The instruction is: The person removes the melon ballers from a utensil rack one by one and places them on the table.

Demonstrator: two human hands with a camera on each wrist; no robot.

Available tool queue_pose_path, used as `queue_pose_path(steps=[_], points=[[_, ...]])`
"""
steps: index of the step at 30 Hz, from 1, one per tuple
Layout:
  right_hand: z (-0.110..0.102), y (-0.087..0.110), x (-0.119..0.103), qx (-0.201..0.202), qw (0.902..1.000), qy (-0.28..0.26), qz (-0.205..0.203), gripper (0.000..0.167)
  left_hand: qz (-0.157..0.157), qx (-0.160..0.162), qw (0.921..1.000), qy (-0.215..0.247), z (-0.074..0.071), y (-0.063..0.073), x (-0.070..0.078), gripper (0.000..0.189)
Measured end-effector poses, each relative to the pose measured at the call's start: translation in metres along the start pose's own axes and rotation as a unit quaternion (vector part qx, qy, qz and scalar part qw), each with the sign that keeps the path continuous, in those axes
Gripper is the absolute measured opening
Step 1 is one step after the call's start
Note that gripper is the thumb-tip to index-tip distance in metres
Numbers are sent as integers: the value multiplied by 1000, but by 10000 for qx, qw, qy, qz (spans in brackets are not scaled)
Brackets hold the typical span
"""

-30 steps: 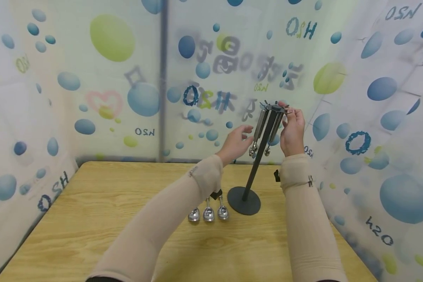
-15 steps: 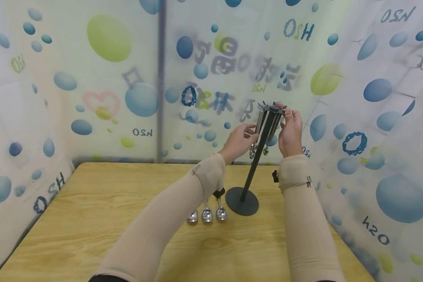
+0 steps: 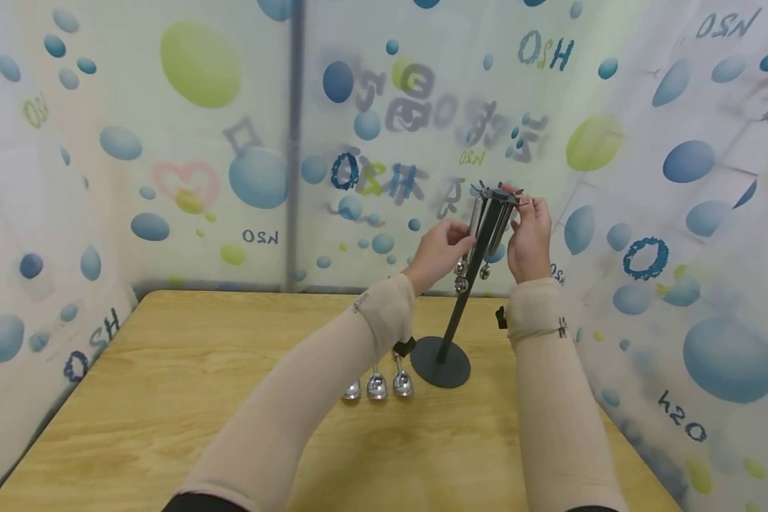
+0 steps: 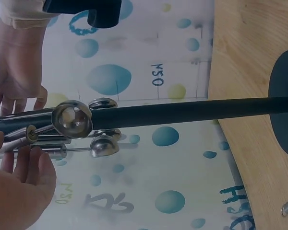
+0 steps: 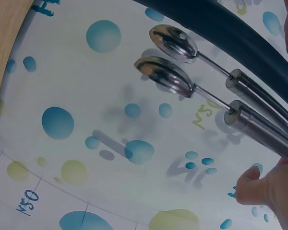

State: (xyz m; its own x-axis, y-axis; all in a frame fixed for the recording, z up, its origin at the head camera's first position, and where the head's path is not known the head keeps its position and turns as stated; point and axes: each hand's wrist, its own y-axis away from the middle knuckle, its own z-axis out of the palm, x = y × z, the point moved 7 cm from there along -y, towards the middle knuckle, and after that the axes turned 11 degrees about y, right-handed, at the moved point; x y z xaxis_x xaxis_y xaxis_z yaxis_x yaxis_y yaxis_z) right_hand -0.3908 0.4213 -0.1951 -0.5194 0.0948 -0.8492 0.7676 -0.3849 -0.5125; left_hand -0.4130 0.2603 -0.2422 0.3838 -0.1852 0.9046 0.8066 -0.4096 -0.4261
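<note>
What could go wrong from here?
1. The left hand could knock the gripped spoon into the neighbouring spoon hanging close by.
2. The tall, slim stand could tip if the right hand pushes its top.
3. The black wrist piece, seemingly just above the lying spoons, might brush them.

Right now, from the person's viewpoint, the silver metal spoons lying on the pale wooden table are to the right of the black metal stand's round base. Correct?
No, the side is wrong: the head view shows the silver metal spoons lying on the pale wooden table to the left of the black metal stand's round base.
</note>
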Motion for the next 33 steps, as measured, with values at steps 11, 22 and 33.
queue_pose_path(steps=[11, 22, 33], points=[[0, -3, -3, 38, 10000, 36, 46, 16, -39, -42, 9987, 512, -2, -3, 6, 31], [0, -2, 4, 151, 9998, 60, 132, 16, -73, -240, 9997, -4, -6, 0, 6, 44], [0, 2, 0, 56, 9998, -159, -50, 16, -239, -406, 9987, 171, -8, -4, 10, 41]])
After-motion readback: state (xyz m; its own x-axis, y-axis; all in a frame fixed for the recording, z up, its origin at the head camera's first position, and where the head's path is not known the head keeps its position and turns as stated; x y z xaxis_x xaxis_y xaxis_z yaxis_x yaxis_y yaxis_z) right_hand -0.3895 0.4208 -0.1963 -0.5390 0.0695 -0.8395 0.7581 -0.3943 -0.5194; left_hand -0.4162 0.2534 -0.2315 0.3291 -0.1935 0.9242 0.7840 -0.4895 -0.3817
